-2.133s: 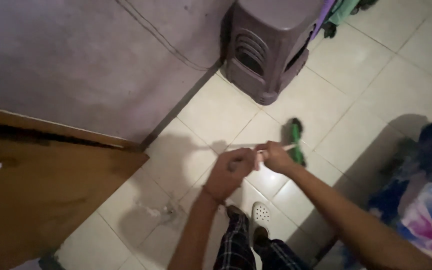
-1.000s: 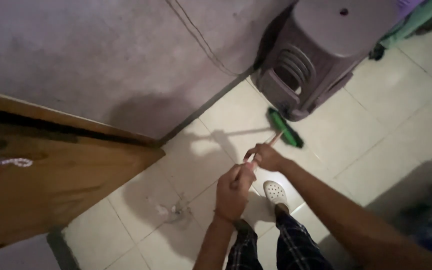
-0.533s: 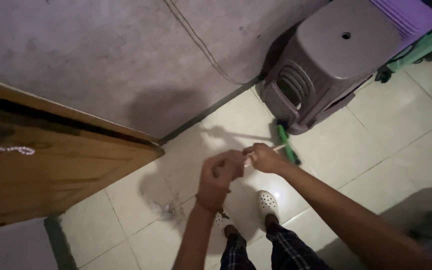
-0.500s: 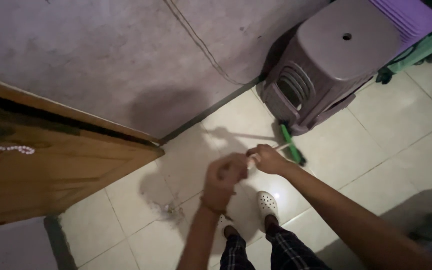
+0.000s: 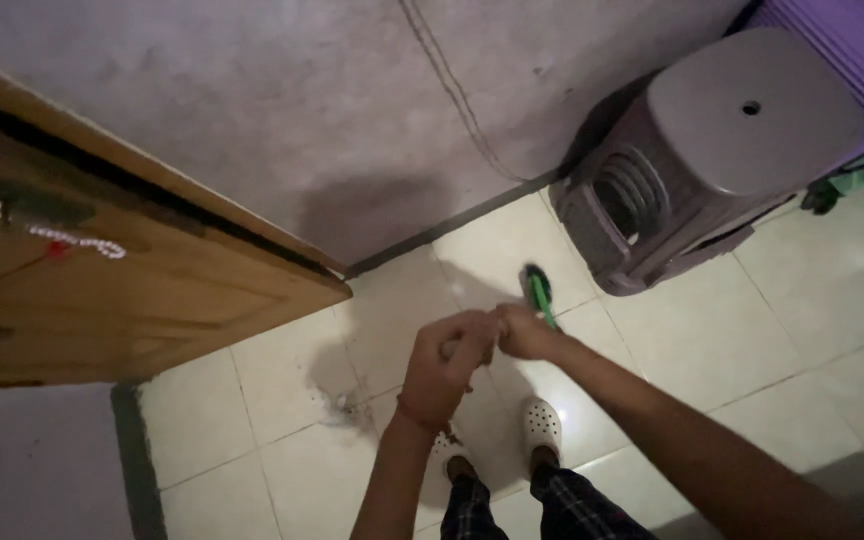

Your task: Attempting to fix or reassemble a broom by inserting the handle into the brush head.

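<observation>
I stand on a white tiled floor and look down at my two hands, held close together in front of me. My left hand [image 5: 447, 362] and my right hand [image 5: 520, 331] are both closed around the thin pale handle of a broom, which the hands mostly hide. The broom's green head [image 5: 540, 292] rests on the floor just beyond my right hand, close to the front left corner of a grey plastic stool [image 5: 722, 150]. A small pile of dust and fluff [image 5: 344, 405] lies on the tiles to the left of my left wrist.
A wooden door [image 5: 122, 300] stands ajar at the left, with a bead string hanging on it. A grey wall [image 5: 352, 110] runs behind. Purple stools [image 5: 857, 50] are stacked behind the grey one. My feet in white clogs [image 5: 542, 425] are below my hands.
The green broom head has shifted left along the floor, from beside the stool toward its front corner. My hands have come closer together on the handle. My view has tipped toward the wall.
</observation>
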